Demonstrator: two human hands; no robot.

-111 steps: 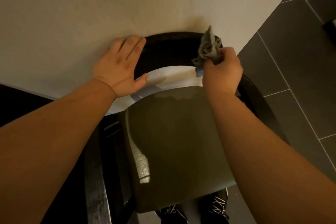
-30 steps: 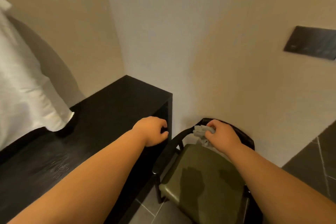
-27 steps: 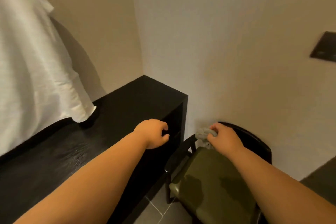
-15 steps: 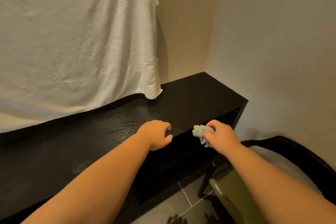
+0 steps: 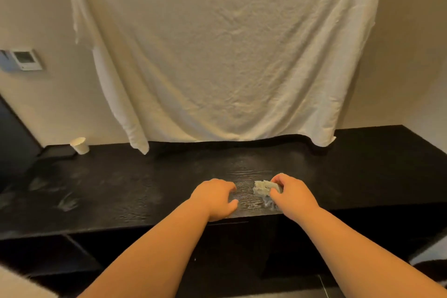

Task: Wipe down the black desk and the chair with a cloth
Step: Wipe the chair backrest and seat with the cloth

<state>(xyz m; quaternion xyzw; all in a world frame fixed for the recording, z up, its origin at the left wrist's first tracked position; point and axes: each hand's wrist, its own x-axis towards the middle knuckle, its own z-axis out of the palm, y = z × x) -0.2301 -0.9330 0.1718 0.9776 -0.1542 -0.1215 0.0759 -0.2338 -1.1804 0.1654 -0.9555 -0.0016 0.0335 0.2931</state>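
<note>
Both your bare forearms point(image 5: 154, 256) reach forward from the lower edge of view and converge slightly. Your left hand point(image 5: 214, 198) is knuckles up, with fingers curled under, thumb pointing right, and nothing held. Your right hand point(image 5: 290, 195), near it and also knuckles up, grips a crumpled cloth point(image 5: 262, 190) in curled fingers.

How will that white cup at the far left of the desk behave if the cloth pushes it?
The white cup looks like thin paper, so probably light and easy to tip. The black desk looks glossy, so it may slide first.
</note>
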